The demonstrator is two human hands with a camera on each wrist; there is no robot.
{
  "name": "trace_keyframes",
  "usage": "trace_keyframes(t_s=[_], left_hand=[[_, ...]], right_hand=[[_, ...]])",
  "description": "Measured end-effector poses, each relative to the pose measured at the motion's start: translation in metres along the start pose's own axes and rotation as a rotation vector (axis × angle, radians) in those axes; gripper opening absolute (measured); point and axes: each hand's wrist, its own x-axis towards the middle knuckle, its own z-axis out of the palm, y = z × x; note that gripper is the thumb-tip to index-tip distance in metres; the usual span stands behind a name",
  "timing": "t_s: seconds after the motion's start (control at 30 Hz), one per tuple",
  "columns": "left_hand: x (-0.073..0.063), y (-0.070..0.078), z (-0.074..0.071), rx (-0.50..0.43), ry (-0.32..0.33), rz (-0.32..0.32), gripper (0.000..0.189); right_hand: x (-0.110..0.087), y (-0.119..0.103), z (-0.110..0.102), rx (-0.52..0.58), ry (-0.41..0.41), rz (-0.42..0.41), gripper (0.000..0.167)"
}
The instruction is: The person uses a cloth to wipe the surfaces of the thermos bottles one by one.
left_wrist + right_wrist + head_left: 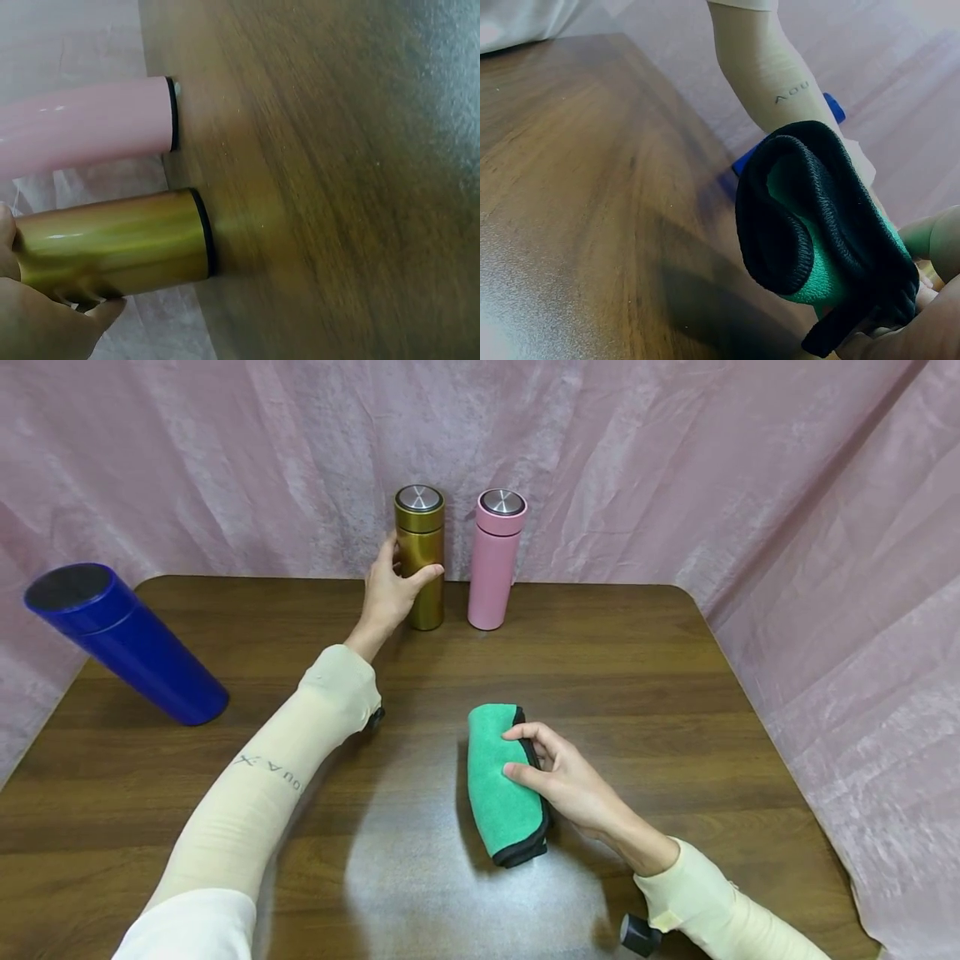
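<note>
Near the table's far edge my left hand (390, 589) grips a gold thermos bottle (426, 560), thumb on one side and fingers round the other. The bottle stands upright with a silver-topped lid; in the left wrist view its dark base rim (205, 234) shows. Close on its right is a pink thermos bottle (492, 568) of like shape. Nearer the front, my right hand (573, 781) pinches a folded green cloth (495, 785) with black edging. The right wrist view shows the cloth's layered end (810, 225); the fingertips behind it are partly hidden.
A larger blue thermos bottle (142, 652) with a dark top stands on the left side of the brown wooden table (645, 677). Pink curtains (600, 460) hang behind the table and along its right side.
</note>
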Motion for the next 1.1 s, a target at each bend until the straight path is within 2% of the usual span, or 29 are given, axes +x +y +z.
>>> trace_keyframes(t_s=[0.13,0.3,0.43,0.6,0.87,1.1], left_hand=[[-0.004,-0.001,-0.003,0.011,-0.042,-0.025,0.092],[-0.015,-0.002,-0.016,0.063,-0.126,-0.152,0.097],[-0.03,-0.001,-0.031,0.045,-0.187,-0.205,0.091],[-0.052,-0.002,-0.056,0.003,-0.225,-0.196,0.085],[-0.094,-0.009,-0.106,0.019,-0.298,-0.204,0.085],[-0.134,-0.012,-0.133,0.04,-0.34,-0.193,0.083]], right_hand=[[-0.001,-0.002,0.001,0.004,0.004,0.001,0.04],[0.0,-0.004,0.001,0.026,-0.009,0.004,0.041],[-0.001,-0.004,0.001,0.026,-0.008,0.001,0.041],[0.0,-0.006,0.0,0.029,-0.001,0.0,0.042],[-0.001,-0.009,-0.003,0.023,0.004,0.003,0.042],[0.001,-0.011,-0.001,0.03,0.005,-0.009,0.042]])
